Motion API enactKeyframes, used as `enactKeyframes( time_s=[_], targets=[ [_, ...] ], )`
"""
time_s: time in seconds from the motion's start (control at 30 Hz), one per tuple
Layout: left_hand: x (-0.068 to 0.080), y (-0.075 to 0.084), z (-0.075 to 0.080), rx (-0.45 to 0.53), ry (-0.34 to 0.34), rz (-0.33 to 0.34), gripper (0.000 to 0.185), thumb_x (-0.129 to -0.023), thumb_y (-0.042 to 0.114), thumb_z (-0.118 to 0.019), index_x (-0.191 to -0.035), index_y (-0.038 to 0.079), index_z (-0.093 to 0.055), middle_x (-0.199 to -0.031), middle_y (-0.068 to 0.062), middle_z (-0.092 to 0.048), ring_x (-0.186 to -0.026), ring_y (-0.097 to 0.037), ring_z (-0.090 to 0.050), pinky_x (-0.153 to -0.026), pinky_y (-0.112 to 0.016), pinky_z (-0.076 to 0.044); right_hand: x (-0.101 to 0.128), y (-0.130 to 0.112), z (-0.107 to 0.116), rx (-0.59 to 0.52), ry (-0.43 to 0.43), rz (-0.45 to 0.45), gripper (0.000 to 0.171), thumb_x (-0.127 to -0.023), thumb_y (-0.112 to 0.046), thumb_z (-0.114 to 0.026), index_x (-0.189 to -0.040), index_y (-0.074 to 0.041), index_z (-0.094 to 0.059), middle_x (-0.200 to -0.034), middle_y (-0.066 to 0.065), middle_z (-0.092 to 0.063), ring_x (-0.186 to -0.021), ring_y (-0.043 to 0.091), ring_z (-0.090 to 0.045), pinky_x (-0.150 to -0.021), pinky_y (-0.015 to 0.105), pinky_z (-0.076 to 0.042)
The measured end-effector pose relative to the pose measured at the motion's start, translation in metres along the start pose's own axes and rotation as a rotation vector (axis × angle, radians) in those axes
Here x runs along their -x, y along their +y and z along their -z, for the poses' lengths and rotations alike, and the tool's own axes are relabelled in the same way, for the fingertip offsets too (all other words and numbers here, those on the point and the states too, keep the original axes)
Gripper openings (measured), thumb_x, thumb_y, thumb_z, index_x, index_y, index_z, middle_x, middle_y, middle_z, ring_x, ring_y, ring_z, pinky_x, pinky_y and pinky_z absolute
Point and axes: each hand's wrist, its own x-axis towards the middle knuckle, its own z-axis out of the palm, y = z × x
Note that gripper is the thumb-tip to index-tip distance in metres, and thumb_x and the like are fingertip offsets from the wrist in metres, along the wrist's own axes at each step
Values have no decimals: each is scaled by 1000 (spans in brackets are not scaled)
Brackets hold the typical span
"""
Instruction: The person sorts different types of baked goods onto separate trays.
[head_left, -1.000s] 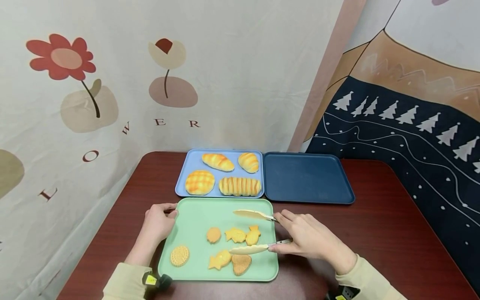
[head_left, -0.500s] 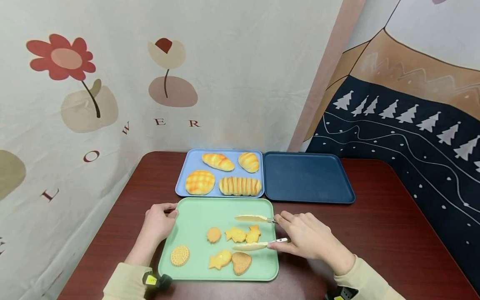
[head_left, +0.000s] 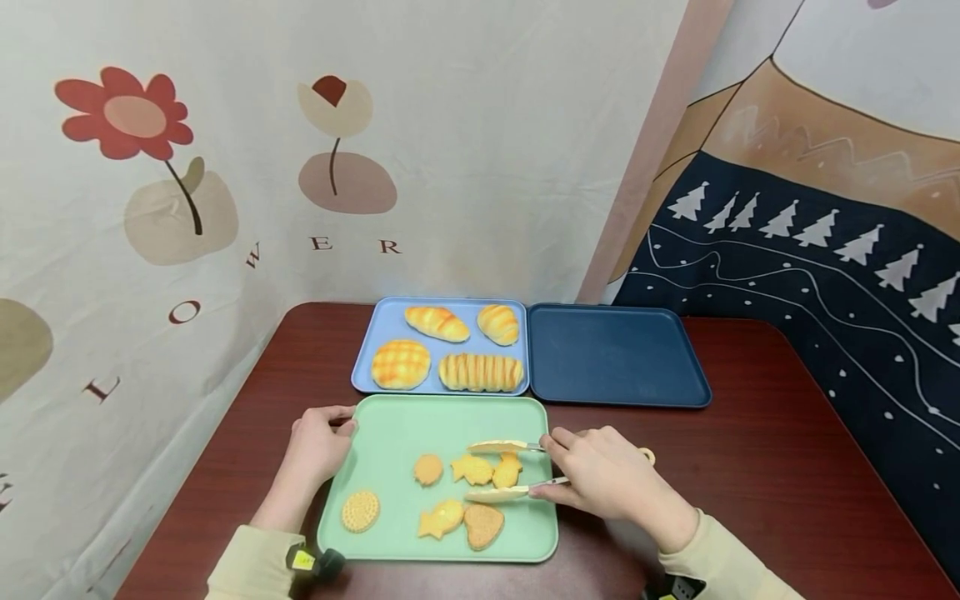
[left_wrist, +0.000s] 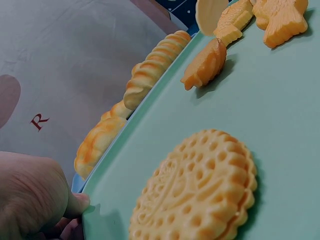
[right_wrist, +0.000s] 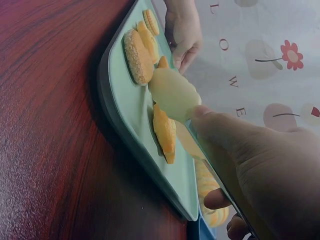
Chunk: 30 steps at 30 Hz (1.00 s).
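Head view: right hand (head_left: 607, 483) squeezes tongs (head_left: 506, 471); left hand (head_left: 318, 446) grips green cookie tray (head_left: 397, 433)

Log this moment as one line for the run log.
left hand: grips green tray edge | right hand: holds cream tongs | tong tips: either side of fish-shaped yellow biscuit

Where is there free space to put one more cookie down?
The dark blue tray is bare. The green tray is free along its far strip, next to the light blue tray. It is crowded near the tongs, and the light blue tray is full of bread.
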Motion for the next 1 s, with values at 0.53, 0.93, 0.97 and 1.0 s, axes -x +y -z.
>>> enactKeyframes(
  time_s=[0.53, 0.93, 0.97, 1.0],
  targets=[
    [0, 2, -1, -5, 3, -7, 32, -104, 6, -63, -132, -8, -70, -120, -27, -72, -106, -40, -67, -79, -47, -57, 2, 2, -5, -6, 66, 41, 42, -101, -56, -68, -95, -15, -71, -75, -10, -47, -50, 3, -42, -45, 23, -32],
    [1, 2, 0, -6, 4, -9, 32, -104, 6, -63, -132, -8, -70, -120, -27, -72, -107, -42, -66, -78, -46, -57, 4, 4, -7, -15, 78, 52, 42, -101, -56, -67, -98, -15, -74, -76, -10, -48, -50, 3, -44, -45, 22, -33],
    [1, 2, 0, -7, 4, -9, 32, -104, 6, -63, -132, -8, -70, -121, -28, -72, -107, -42, -66, -78, -46, -57, 4, 4, -7, -17, 82, 53, 41, -101, -56, -67, -98, -15, -74, -76, -10, -48, -50, 2, -43, -45, 22, -32],
    [1, 2, 0, -9, 5, -8, 32, -104, 6, -63, -132, -7, -70, -121, -28, -72, -108, -42, -66, -77, -45, -57, 4, 4, -6, -21, 87, 54, 41, -101, -55, -68, -97, -15, -74, -75, -11, -47, -50, 2, -42, -45, 21, -32]
  ],
)
